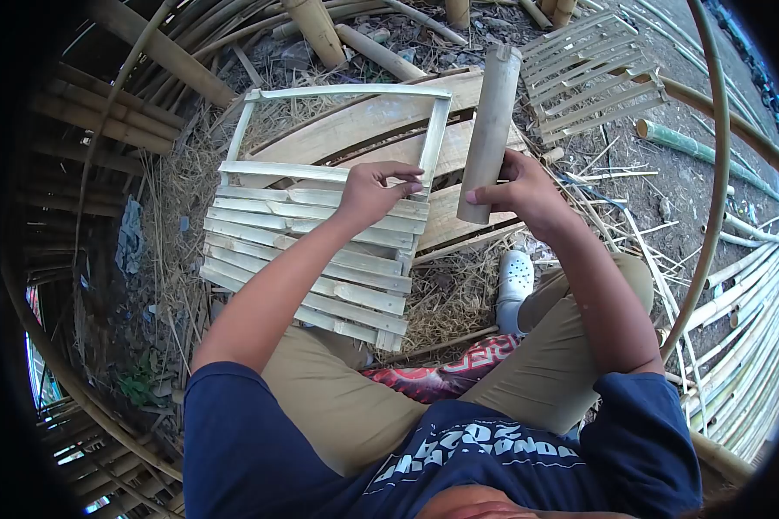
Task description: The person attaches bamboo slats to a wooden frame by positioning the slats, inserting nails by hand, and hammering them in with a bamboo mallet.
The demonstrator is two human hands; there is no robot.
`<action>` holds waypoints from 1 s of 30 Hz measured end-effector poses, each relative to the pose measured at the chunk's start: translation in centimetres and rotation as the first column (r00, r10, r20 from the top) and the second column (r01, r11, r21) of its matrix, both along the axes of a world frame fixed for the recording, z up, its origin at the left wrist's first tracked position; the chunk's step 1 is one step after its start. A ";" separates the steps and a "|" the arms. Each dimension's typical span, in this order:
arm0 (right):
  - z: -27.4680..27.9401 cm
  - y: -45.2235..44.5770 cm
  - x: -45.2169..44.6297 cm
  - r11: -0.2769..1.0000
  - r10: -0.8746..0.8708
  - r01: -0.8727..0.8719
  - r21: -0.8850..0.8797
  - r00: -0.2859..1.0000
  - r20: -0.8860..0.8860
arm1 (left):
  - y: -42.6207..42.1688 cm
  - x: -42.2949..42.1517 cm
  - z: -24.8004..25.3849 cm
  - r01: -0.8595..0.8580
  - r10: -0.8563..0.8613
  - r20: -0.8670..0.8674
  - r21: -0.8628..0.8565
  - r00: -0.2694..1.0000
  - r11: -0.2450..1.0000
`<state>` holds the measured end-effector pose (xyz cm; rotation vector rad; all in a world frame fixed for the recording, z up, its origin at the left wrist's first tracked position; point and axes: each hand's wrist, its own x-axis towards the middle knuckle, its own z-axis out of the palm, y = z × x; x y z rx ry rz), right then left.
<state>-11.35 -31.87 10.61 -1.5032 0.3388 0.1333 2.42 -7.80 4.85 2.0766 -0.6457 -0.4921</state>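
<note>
My right hand (530, 197) is wrapped round the lower part of a thick bamboo piece (493, 121), which stands nearly upright in the view. Over the right side of a slatted bamboo frame (320, 251), my left hand (376, 192) has its thumb and fingers pinched together. Whatever lies between those fingertips, if anything, is too small to name. Pale split slats run across the frame's two side rails in close rows. Its upper part is an open gap, closed at the far end by one cross slat (346, 90). Wide bamboo boards (372, 121) lie beneath the frame.
A second slatted panel (593, 73) lies at the upper right. Green bamboo poles (701, 147) and a bundle of long strips (744, 329) are on the right. Bamboo structures (104, 112) line the left. A white clog (515, 281) is on my foot, amid straw and shavings.
</note>
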 end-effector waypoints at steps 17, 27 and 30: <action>0.7 -0.3 -0.9 1.000 -0.017 0.017 0.015 1.000 -0.009 | -0.6 1.7 -3.0 0.147 -0.117 0.305 -0.078 0.945 0.986; 0.6 -1.0 -1.5 1.000 -0.015 0.015 0.005 1.000 -0.001 | -0.1 2.4 -2.6 0.080 -0.077 0.041 -0.079 0.996 0.994; 0.7 -1.2 -1.8 1.000 -0.019 0.019 0.021 1.000 -0.006 | -0.1 3.4 -2.9 -0.019 0.031 0.036 -0.288 0.999 0.957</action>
